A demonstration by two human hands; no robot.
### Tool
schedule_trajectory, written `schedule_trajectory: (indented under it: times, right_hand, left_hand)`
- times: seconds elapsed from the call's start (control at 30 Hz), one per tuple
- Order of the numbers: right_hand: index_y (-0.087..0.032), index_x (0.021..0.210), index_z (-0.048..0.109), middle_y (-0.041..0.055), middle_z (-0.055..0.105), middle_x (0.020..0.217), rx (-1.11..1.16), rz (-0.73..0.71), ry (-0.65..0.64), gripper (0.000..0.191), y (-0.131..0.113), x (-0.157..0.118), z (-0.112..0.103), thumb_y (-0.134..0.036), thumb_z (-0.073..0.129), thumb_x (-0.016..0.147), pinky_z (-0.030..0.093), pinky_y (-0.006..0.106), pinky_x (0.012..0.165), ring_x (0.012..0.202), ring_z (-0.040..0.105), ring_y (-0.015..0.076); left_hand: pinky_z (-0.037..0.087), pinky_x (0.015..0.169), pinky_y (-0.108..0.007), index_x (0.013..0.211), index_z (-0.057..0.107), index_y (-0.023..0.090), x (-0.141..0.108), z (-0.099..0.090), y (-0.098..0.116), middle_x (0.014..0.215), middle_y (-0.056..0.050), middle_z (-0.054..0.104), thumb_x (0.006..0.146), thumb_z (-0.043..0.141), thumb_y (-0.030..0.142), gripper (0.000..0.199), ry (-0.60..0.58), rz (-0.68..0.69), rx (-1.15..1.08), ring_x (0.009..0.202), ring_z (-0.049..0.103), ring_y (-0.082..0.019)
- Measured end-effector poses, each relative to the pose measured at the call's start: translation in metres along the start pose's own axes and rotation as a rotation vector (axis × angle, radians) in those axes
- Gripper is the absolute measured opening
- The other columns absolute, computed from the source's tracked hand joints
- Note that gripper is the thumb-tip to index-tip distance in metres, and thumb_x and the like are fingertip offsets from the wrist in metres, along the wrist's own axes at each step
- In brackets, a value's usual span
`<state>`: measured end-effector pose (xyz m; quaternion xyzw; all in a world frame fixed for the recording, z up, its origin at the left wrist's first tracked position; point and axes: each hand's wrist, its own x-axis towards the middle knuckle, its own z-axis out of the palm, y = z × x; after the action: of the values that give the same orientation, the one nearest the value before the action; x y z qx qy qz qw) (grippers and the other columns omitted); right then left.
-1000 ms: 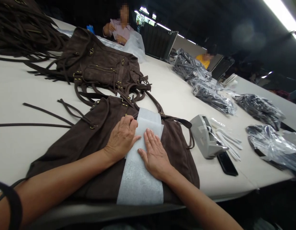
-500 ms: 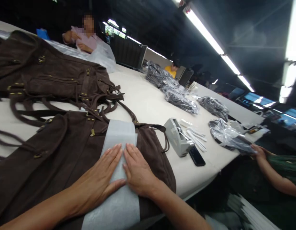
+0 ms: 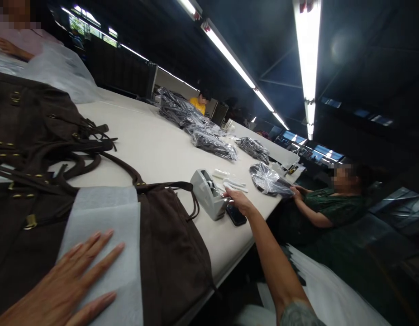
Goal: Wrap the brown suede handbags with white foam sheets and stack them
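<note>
My left hand (image 3: pixel 78 276) lies flat with fingers spread on a pale translucent sheet (image 3: pixel 107 217), which is wrapped across a dark brown bag (image 3: pixel 172 244). At the front end of a grey tape dispenser (image 3: pixel 209 197) is my right hand (image 3: pixel 238 201), its fingers pinched together at the tape end. The tape itself is too small to make out clearly. A black phone (image 3: pixel 236 216) lies just under my right hand, beside the dispenser.
Another brown bag (image 3: pixel 29 117) lies behind at the left. Plastic-wrapped bundles (image 3: pixel 212 142) sit farther along the white table (image 3: pixel 138 131). A person in green (image 3: pixel 341 203) handles a wrapped bundle at the right; a person in pink (image 3: pixel 22 40) is at upper left.
My right hand has left the pale sheet and reached right to the tape dispenser. My left hand stays on the sheet, fingers now more spread. The view has turned to the right.
</note>
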<state>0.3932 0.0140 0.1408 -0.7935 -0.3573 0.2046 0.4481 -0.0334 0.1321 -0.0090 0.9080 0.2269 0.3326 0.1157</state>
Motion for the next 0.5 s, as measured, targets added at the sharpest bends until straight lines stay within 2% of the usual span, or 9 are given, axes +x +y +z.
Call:
schedule_trajectory:
  times: [0.1,0.2,0.33,0.5]
  right_hand:
    - [-0.008,0.077,0.071,0.0104,0.07,0.08,0.066,0.041,-0.18,0.052,0.002,0.009,0.001,-0.06,0.064,0.074,0.047,0.026,0.063,0.066,0.058,0.0127]
    - [-0.009,0.075,0.071,0.0069,0.068,0.073,0.11,0.025,-0.248,0.045,-0.001,0.008,0.0,-0.053,0.075,0.066,0.045,0.025,0.063,0.064,0.057,0.0123]
    - [-0.011,0.07,0.068,0.0021,0.064,0.068,0.134,-0.076,-0.179,0.037,-0.01,-0.001,-0.002,-0.046,0.077,0.064,0.043,0.025,0.067,0.064,0.054,0.0111]
    - [-0.015,0.078,0.068,0.0013,0.066,0.078,0.134,-0.234,0.003,0.033,-0.026,-0.023,-0.009,-0.048,0.071,0.074,0.043,0.026,0.078,0.076,0.057,0.0131]
  left_hand:
    - [0.034,0.111,-0.062,0.144,0.013,0.06,-0.001,-0.002,-0.002,0.158,0.017,0.016,0.084,0.045,0.048,0.07,-0.01,-0.027,0.039,0.14,0.035,-0.036]
    - [0.036,0.111,-0.058,0.147,0.01,0.054,-0.001,-0.009,0.0,0.158,0.009,0.018,0.083,0.049,0.049,0.075,-0.089,0.016,0.106,0.14,0.036,-0.035]
    - [0.034,0.113,-0.057,0.149,0.009,0.052,0.0,-0.016,0.003,0.159,0.006,0.019,0.084,0.048,0.048,0.075,-0.118,0.009,0.12,0.141,0.034,-0.034]
    - [0.037,0.11,-0.061,0.146,0.012,0.057,0.002,-0.015,0.004,0.159,0.012,0.017,0.086,0.048,0.047,0.071,-0.092,0.015,0.062,0.141,0.035,-0.034]
